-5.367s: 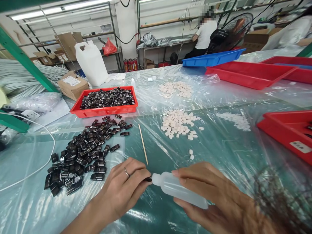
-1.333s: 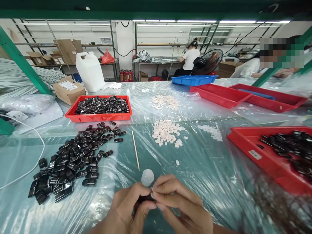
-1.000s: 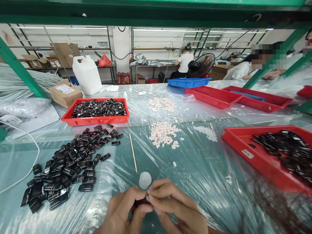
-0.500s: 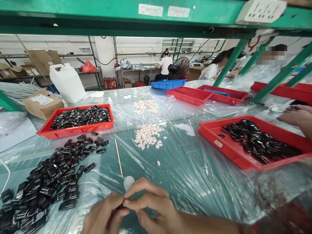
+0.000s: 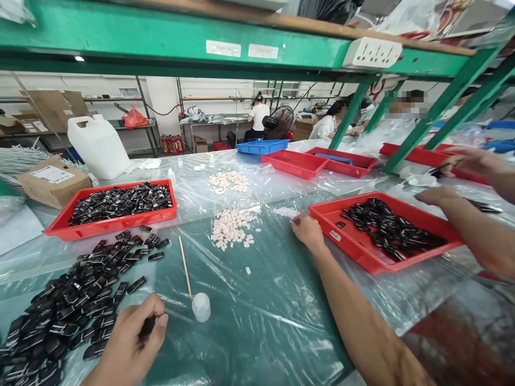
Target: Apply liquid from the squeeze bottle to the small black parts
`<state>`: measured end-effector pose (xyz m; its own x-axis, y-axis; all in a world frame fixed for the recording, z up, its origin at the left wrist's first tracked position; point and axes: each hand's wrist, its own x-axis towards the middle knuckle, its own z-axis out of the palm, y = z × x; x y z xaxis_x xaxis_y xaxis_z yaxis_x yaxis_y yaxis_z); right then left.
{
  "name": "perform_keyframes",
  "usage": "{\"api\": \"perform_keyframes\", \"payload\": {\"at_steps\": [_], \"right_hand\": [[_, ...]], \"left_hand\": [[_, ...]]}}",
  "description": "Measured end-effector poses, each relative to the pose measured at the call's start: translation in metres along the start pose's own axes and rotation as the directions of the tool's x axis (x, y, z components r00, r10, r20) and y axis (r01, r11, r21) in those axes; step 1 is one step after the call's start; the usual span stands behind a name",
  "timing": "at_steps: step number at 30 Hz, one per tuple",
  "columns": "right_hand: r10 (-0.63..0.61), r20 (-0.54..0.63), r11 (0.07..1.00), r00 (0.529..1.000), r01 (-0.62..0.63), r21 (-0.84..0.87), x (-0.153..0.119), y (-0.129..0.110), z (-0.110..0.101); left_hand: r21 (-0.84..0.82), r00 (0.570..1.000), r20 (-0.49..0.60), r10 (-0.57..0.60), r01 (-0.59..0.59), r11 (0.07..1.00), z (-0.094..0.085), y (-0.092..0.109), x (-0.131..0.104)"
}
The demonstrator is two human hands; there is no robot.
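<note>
My left hand [image 5: 134, 338] is closed near the front left, its thumb and forefinger curled round a small black plastic part [image 5: 147, 326] that is mostly hidden. Beside it spreads a heap of glossy black plastic parts [image 5: 76, 297]. Stretched forward, my right hand [image 5: 308, 230] has its fingertips pinched at the edge of a scatter of tiny white pieces [image 5: 285, 212]; whatever lies between them is too small to make out. Between the two hands stand a small translucent cup [image 5: 201, 307] and a thin wooden stick [image 5: 185, 268], whose lower end meets the cup.
Cream-coloured small pieces lie in two piles, a nearer one [image 5: 231, 228] and a farther one [image 5: 228, 182]. Red trays of black parts stand left [image 5: 116, 219] and right [image 5: 354, 252]. A co-worker's hands [image 5: 454, 198] reach in at right. A green beam [image 5: 161, 45] crosses overhead.
My hands were together at the front around a small part. Now the left has moved left with the black part, and the right has reached forward and right to the tiny white pieces.
</note>
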<state>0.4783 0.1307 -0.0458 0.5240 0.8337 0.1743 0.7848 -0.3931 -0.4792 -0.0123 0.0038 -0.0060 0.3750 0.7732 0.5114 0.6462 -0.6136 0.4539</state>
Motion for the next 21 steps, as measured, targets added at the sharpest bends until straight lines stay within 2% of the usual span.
{"api": "perform_keyframes", "payload": {"at_steps": [4, 7, 11, 13, 17, 19, 21], "right_hand": [[0.116, 0.071, 0.991, 0.991, -0.111, -0.071, 0.003, 0.008, 0.013], [0.165, 0.1, 0.983, 0.981, -0.156, -0.095, 0.007, 0.007, 0.014], [0.188, 0.108, 0.98, 0.976, -0.179, -0.082, 0.009, 0.002, 0.011], [0.172, 0.099, 0.985, 0.98, -0.168, -0.047, 0.006, -0.002, 0.008], [0.028, 0.08, 0.993, 0.996, -0.037, 0.115, -0.005, -0.018, 0.001], [-0.096, 0.08, 0.969, 0.992, 0.074, 0.237, -0.018, -0.032, -0.005], [-0.24, 0.083, 0.907, 0.967, 0.193, 0.374, -0.038, -0.048, -0.011]], "left_hand": [[-0.037, 0.999, 0.043, -0.006, 0.008, 0.999, -0.001, -0.007, 0.0], [-0.009, 0.999, 0.031, 0.018, -0.018, 1.0, -0.001, -0.004, -0.001], [0.037, 1.0, 0.009, 0.017, -0.017, 0.999, 0.0, 0.001, -0.004], [0.03, 0.998, 0.058, -0.013, 0.011, 0.999, -0.001, 0.003, -0.005], [-0.01, 0.973, 0.23, -0.034, 0.037, 0.999, -0.007, 0.006, -0.006], [0.001, 0.968, 0.25, -0.04, 0.041, 0.999, -0.007, 0.008, -0.006], [0.018, 0.973, 0.228, -0.022, 0.018, 1.0, -0.005, 0.011, -0.005]]}}
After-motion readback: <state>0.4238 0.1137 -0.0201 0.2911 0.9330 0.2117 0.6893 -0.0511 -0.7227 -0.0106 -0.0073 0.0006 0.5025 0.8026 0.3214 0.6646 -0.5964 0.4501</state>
